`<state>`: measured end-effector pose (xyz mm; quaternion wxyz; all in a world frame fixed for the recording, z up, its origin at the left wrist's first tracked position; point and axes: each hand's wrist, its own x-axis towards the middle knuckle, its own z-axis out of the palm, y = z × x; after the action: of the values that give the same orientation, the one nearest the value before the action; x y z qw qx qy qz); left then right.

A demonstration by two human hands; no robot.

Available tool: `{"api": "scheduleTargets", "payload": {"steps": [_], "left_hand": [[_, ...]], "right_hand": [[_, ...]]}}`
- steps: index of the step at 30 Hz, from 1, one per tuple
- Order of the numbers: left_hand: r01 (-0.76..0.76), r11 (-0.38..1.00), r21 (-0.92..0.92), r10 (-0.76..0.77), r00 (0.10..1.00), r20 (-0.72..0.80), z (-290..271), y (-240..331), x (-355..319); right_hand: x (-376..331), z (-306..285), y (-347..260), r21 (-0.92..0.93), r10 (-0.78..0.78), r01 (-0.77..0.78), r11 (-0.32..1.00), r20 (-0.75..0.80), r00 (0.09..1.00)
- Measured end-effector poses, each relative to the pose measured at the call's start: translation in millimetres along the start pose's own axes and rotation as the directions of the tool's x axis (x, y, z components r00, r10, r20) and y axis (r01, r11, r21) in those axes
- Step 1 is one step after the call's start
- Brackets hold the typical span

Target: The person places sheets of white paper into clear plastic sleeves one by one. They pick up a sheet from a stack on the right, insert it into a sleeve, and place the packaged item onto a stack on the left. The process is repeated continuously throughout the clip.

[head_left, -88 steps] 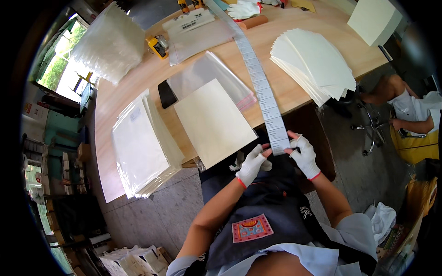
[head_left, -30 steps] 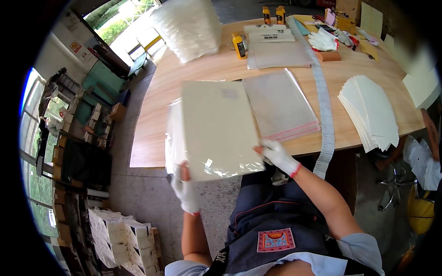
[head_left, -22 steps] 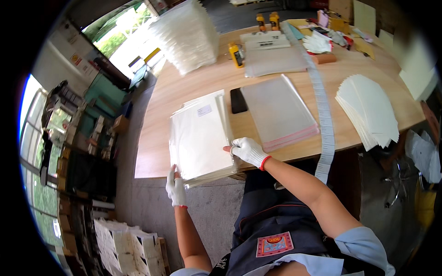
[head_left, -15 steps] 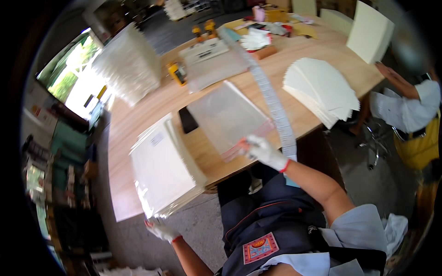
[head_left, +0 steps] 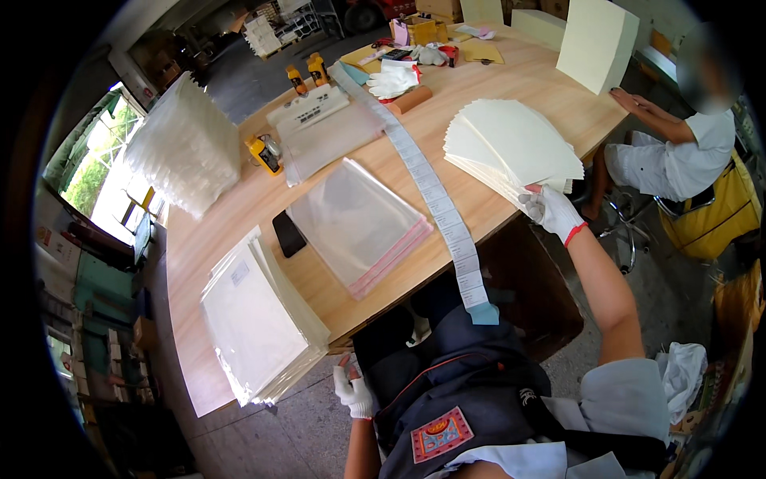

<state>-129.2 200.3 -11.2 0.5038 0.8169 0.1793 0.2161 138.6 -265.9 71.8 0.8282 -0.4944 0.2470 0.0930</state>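
Two gloved hands work well apart: the right hand [head_left: 550,211] reaches out to the fanned stack of cream cards [head_left: 511,148] on the wooden table [head_left: 375,172] and pinches its near edge (fingers curled onto the lowest sheets), while the left hand [head_left: 353,393] hangs below the table edge, loosely curled and holding nothing. Just above that hand lies a pile of bagged sheets [head_left: 259,319]; clear sleeves [head_left: 355,223] and a long label strip [head_left: 435,199] lie between the two stacks.
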Motion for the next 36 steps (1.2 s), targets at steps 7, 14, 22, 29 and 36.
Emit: {"api": "scheduleTargets", "payload": {"steps": [7, 14, 22, 29, 36], "left_hand": [[-0.367, 0.917, 0.155, 0.337, 0.922, 0.192, 29.8, 41.8, 35.5], [-0.513, 0.717, 0.472, 0.395, 0.857, 0.330, 96.1, 89.9, 134.6], [-0.360, 0.461, 0.811, -0.044, 0.904, 0.426, 115.3, 80.4, 186.9], [-0.388, 0.640, 0.663, 0.154, 0.910, 0.384, 101.5, 60.1, 198.5], [-0.177, 0.781, 0.599, 0.208, 0.978, 0.019, 87.7, 55.2, 183.7]], "right_hand": [[24.2, 4.0, -23.7, 0.337, -0.356, 0.418, 0.844, -0.232, 0.905], [65.3, -33.5, -65.1, 0.220, -0.415, 0.417, 0.882, -0.056, 0.908], [-64.3, 3.9, 3.5, 0.135, -0.116, 0.095, 0.986, 0.158, 0.981], [-89.8, 24.7, 79.6, -0.072, 0.287, -0.288, 0.955, 0.468, 0.836], [-84.9, 28.0, 151.2, 0.184, 0.160, -0.273, 0.944, 0.468, 0.869]]}}
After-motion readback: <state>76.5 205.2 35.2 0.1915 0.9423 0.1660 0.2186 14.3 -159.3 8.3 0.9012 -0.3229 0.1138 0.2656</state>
